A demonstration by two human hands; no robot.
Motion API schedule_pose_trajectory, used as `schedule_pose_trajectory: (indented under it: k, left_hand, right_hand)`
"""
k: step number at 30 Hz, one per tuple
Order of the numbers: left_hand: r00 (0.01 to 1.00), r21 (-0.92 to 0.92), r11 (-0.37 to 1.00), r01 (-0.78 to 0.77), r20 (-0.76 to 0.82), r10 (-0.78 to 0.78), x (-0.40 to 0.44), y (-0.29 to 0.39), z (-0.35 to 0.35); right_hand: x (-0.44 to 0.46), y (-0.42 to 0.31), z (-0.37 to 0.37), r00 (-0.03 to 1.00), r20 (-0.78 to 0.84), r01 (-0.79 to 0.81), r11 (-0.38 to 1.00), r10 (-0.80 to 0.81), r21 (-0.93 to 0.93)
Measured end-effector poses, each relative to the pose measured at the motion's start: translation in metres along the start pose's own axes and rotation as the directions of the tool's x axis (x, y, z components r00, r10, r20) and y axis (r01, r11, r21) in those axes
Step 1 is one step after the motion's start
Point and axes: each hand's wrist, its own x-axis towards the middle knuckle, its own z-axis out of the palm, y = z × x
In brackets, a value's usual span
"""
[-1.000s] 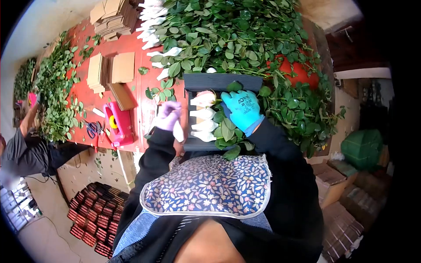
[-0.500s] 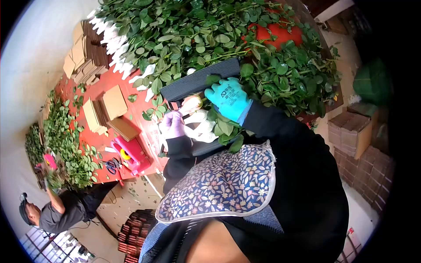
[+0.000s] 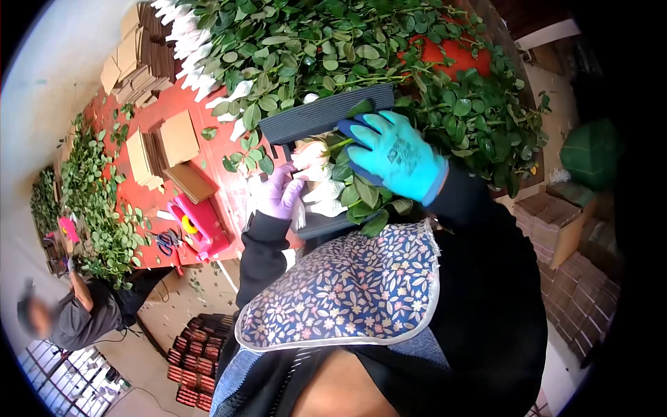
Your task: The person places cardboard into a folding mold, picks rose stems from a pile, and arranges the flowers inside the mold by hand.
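A pale pink rose (image 3: 310,154) lies across a black ribbed holder (image 3: 326,112), its bloom pointing left. My right hand (image 3: 397,154), in a teal glove, is over the rose's stem, which passes beneath its fingers. My left hand (image 3: 279,194), in a purple glove, is just left of the bloom with thumb and fingers apart; whether its fingertips touch the petals is hard to see. Below the bloom, several white mesh sleeves (image 3: 325,198) rest in the holder. Green rose leaves (image 3: 365,198) hang under my right hand.
Leafy rose stems (image 3: 299,48) with white-sleeved heads cover the far red table (image 3: 156,229). At left are cardboard pieces (image 3: 179,139), a pink tool holder (image 3: 201,226) and scissors (image 3: 165,242). A co-worker (image 3: 87,313) stands lower left; stacked boxes (image 3: 573,299) are at right.
My left hand has opened from a pinch beside the bloom. My right hand has shifted right along the stem, its fingers more spread. The view has also shifted slightly.
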Motion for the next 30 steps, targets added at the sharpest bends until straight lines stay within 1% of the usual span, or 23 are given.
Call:
schedule_pose_trajectory:
  k: [1,2,4,6,8,9,10,11,13,14,16,17,18,20,21,22,23,25,26,27,28,29,30]
  left_hand:
    - [1.0,-0.042,0.999,0.017,0.002,-0.017,0.002,-0.008,0.007]
    - [1.0,-0.047,0.999,0.021,0.004,-0.021,0.0,-0.014,0.009]
    - [0.999,-0.221,0.974,0.046,-0.01,-0.05,0.001,-0.013,0.012]
    - [0.995,-0.226,0.971,0.074,-0.046,-0.086,-0.001,0.001,0.018]
    - [0.983,-0.152,0.988,0.034,-0.171,-0.06,-0.004,0.014,0.021]
    - [0.96,-0.011,1.0,-0.012,-0.28,0.008,-0.006,0.003,0.017]
    - [0.947,0.024,1.0,-0.018,-0.32,0.024,-0.008,-0.007,0.005]
    - [0.832,-0.08,0.996,0.05,-0.548,-0.085,-0.014,-0.015,-0.01]
    - [0.766,-0.21,0.978,-0.004,-0.629,-0.133,-0.023,-0.014,-0.064]
    - [0.838,0.138,0.984,-0.115,-0.518,0.171,-0.031,-0.032,-0.087]
    - [0.915,0.5,0.828,-0.254,-0.154,0.373,-0.027,-0.006,-0.084]
    - [0.989,0.288,0.956,-0.055,-0.116,0.092,-0.033,0.002,-0.064]
    - [0.992,0.162,0.978,-0.129,0.018,0.127,-0.029,0.011,-0.044]
    - [0.977,0.207,0.976,0.066,0.186,-0.106,-0.016,0.038,-0.013]
    - [0.974,0.291,0.957,0.015,0.211,-0.079,-0.013,0.031,-0.007]
    - [0.969,0.372,0.927,-0.043,0.242,-0.052,-0.01,0.027,-0.003]
    - [0.967,0.372,0.927,-0.048,0.249,-0.05,-0.009,0.025,-0.004]
    - [0.961,0.459,0.857,-0.235,0.243,0.133,-0.012,0.031,-0.011]
    - [0.975,0.405,0.894,-0.193,0.179,0.129,-0.015,0.038,-0.017]
    - [0.987,0.497,0.854,-0.152,0.025,0.161,-0.026,0.028,-0.03]
    - [0.997,0.58,0.814,-0.01,-0.057,0.053,-0.041,0.023,-0.06]
    - [1.0,0.646,0.763,0.029,-0.024,-0.018,-0.064,0.006,-0.096]
    - [0.981,0.592,0.79,0.162,-0.009,-0.195,-0.106,-0.025,-0.127]
  right_hand:
    - [0.002,-0.012,-0.011,0.992,0.093,-0.081,0.997,0.082,-0.021]
    - [0.003,-0.02,-0.015,0.99,0.079,-0.121,0.992,0.118,0.025]
    - [0.011,-0.031,-0.013,0.905,0.385,-0.217,0.975,0.183,0.047]
    - [0.004,-0.03,0.035,0.938,0.317,-0.133,0.99,0.141,-0.046]
    - [0.006,-0.022,0.061,0.923,0.368,-0.15,0.986,0.112,0.074]
    - [0.004,-0.02,0.066,0.949,0.295,-0.155,0.979,0.11,0.134]
    - [0.003,-0.019,0.066,0.95,0.295,-0.153,0.978,0.106,0.141]
    - [0.002,-0.017,0.063,0.958,0.263,-0.171,0.967,0.117,0.191]
    - [-0.003,-0.015,0.067,0.952,0.25,-0.24,0.934,0.175,0.263]
    - [-0.005,-0.01,0.061,0.954,0.255,-0.225,0.938,0.157,0.265]
    - [-0.005,-0.003,0.04,0.988,0.072,-0.152,0.83,0.134,0.536]
    - [-0.007,-0.001,0.035,0.983,0.175,-0.149,0.825,0.062,0.545]
    - [-0.006,-0.005,0.037,0.982,0.183,-0.139,0.823,0.044,0.55]
    - [-0.007,-0.016,0.035,0.958,0.287,-0.074,0.951,-0.016,0.299]
    - [-0.002,-0.02,0.033,0.93,0.366,-0.045,0.974,-0.041,0.223]
    - [-0.008,-0.026,0.043,0.968,0.252,-0.029,0.988,-0.01,0.151]
    - [-0.007,-0.028,0.047,0.96,0.281,-0.046,0.989,0.004,0.143]
    - [-0.008,-0.03,0.048,0.95,0.311,-0.067,0.987,0.019,0.143]
    - [-0.007,-0.028,0.049,0.949,0.315,-0.078,0.986,0.029,0.145]
    - [-0.007,-0.028,0.049,0.948,0.318,-0.088,0.985,0.037,0.148]
    - [-0.007,-0.028,0.05,0.949,0.313,-0.087,0.985,0.036,0.152]
    - [-0.008,-0.027,0.049,0.95,0.308,-0.109,0.977,0.049,0.182]
    - [-0.009,-0.025,0.049,0.952,0.301,-0.121,0.971,0.055,0.206]
